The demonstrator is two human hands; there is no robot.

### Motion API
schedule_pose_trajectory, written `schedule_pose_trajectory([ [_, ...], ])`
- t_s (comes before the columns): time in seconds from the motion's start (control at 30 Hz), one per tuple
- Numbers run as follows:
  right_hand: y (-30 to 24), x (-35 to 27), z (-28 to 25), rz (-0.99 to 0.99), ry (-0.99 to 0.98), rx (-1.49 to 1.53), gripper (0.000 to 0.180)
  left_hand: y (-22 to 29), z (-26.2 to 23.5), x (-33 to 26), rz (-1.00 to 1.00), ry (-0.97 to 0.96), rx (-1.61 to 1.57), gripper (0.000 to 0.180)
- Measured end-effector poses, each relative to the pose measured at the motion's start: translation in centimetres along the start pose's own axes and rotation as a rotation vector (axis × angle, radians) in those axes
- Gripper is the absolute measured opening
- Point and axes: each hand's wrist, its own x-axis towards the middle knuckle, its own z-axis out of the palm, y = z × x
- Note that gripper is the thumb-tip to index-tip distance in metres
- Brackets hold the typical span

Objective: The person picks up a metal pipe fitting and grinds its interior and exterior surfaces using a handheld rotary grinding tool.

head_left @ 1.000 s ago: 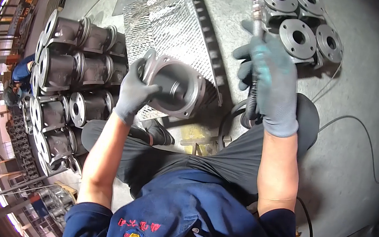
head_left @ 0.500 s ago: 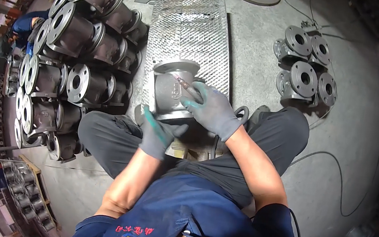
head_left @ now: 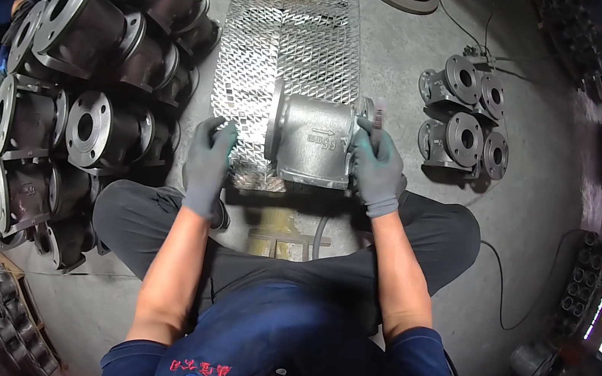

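Hands in grey work gloves with green patches flank a silver-grey, barrel-shaped metal casting (head_left: 315,144) with round end flanges, lying sideways at the near end of a low counter topped with silver, diamond-patterned metal (head_left: 251,50). Empty, its fingers loosely curled, the left hand (head_left: 207,163) hangs over the counter's near left corner, apart from the nearest flange; the right hand (head_left: 380,172), at the opposite flange by the counter's right edge, is closed around a slim, pink-tipped tool (head_left: 379,114), its body mostly hidden by the glove. Whether those fingers also grip the flange cannot be told. The counter appears to bear the casting's weight, which would explain the free left hand, and the upright tool seems held so that its tip clears the metal. Left of the counter, a tall stack of dark-grey flanged castings (head_left: 135,57) crowds that side and leaves little elbow room. A smaller cluster of grey flanged castings (head_left: 454,139) stands well to its right; a thick, round, grey-brown metal disc (head_left: 397,0) lies past its far right corner. Nearer, dark-trousered legs (head_left: 428,240) bracket its near end, and a thin black cable (head_left: 504,301) loops across the floor to the right.
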Motion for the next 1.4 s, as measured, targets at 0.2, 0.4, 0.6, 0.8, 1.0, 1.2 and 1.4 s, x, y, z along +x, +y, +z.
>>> schedule_pose_trajectory([
  [0.2,1.0,1.3,-2.2,0.347,0.236,0.02,0.036,-10.0,6.9,1.5,0.461,-0.145,0.257,0.057],
  [0.4,7.8,2.0,-4.0,0.439,-0.063,0.123,0.038,-4.5,7.2,1.4,0.142,-0.214,0.053,0.064],
  [0.6,2.9,2.8,-0.9,0.432,-0.108,0.122,0.039,-1.1,3.8,2.1,-0.089,-0.181,0.08,0.065],
  [0.8,-2.0,1.7,1.6,0.547,-0.302,0.21,0.045,-3.6,0.6,3.9,-0.359,-0.099,-0.407,0.067],
  [1.0,3.0,5.5,3.9,0.263,-0.201,0.095,0.042,-2.0,1.4,3.9,-0.193,-0.152,-0.457,0.062],
  [1.2,1.8,6.6,4.8,0.356,-0.234,0.011,0.05,-8.3,2.0,7.3,0.041,-0.102,-0.219,0.074],
  [1.4,-0.3,3.3,3.5,0.495,-0.356,-0.069,0.047,-7.0,3.1,4.6,0.169,0.015,-0.312,0.051],
])
